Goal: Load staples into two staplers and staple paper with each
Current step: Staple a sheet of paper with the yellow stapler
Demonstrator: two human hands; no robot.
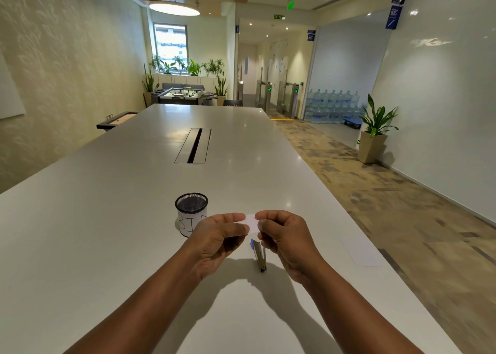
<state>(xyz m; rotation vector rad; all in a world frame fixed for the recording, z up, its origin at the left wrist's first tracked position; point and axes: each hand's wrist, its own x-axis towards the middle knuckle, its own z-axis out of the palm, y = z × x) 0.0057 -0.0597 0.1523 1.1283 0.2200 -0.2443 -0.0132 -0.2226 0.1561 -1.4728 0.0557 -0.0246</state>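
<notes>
Low in the frame's centre, the left hand (220,235) and right hand (281,235) pinch a small paper slip (251,222) with fingers clamped on its ends, above a stapler (259,254) on the desk (134,192); pulling apart might tear it.

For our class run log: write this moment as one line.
both hands: left hand, right hand pinch small paper | stapler on table | bin cup behind
</notes>
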